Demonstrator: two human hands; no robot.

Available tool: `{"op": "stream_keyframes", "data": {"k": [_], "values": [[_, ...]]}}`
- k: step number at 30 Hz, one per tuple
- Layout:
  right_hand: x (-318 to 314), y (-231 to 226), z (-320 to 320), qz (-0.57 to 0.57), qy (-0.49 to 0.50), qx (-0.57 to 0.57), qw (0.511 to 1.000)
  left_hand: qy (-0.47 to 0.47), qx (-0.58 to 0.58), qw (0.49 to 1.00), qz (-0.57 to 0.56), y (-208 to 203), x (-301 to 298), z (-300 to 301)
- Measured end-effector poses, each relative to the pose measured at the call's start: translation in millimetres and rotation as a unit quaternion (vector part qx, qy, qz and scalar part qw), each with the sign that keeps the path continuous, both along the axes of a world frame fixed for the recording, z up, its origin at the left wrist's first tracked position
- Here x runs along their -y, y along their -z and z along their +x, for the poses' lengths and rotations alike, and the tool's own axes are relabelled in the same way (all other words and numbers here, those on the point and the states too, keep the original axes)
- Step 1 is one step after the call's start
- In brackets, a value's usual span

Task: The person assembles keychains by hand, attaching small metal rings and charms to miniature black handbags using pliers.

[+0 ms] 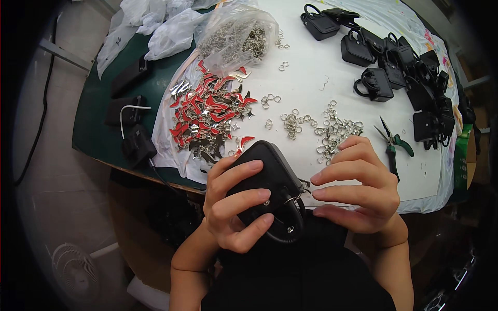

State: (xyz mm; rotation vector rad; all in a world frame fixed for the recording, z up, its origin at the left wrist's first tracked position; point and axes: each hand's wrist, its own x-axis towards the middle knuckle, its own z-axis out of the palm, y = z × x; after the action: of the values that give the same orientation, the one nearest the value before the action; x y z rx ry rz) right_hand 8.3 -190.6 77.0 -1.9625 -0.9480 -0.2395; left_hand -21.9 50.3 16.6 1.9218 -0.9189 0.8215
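My left hand (236,210) is wrapped round a small black handbag (264,166), held tilted over the near edge of the table. The bag's looped handle (298,228) hangs toward me, below some silver metal hardware (301,191) on its right side. Just right of that hardware is my right hand (358,189), its fingers apart and slightly bent. Its fingertips come very close to the metal; I cannot tell whether they touch. Beyond the hands lie a pile of silver clasps (334,132) and a heap of red and black high-heel-shaped charms (207,111).
Green-handled pliers (392,145) lie on the white table sheet (311,67) to the right. Several black mini handbags (376,83) crowd the far right. A clear plastic bag of metal rings (238,39) sits at the back; dark blocks (137,142) and a cable lie left.
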Motion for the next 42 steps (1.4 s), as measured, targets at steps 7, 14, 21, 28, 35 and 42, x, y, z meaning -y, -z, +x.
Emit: {"op": "stream_keyframes", "data": {"k": [7,14,21,28,35,42], "values": [[-2,-2,-4,-0.006,-0.007,-0.010,1.000,0.010,-0.013,1.000,0.024,-11,-5,-7],[-2,-1,-4,-0.004,-0.010,-0.019,1.000,0.075,-0.097,0.990,-0.076,1,0,1],[-10,-3,-6,0.028,-0.039,-0.021,0.999,0.175,-0.157,0.957,-0.169,14,22,7],[-11,-2,-8,0.059,-0.046,-0.011,0.997,0.235,-0.196,0.927,-0.215,15,30,10],[-9,3,-5,0.058,-0.035,-0.003,0.998,0.158,-0.140,0.967,-0.145,3,20,13],[-2,8,2,0.065,-0.044,-0.008,0.997,0.080,-0.134,0.987,-0.022,-31,6,11]]}}
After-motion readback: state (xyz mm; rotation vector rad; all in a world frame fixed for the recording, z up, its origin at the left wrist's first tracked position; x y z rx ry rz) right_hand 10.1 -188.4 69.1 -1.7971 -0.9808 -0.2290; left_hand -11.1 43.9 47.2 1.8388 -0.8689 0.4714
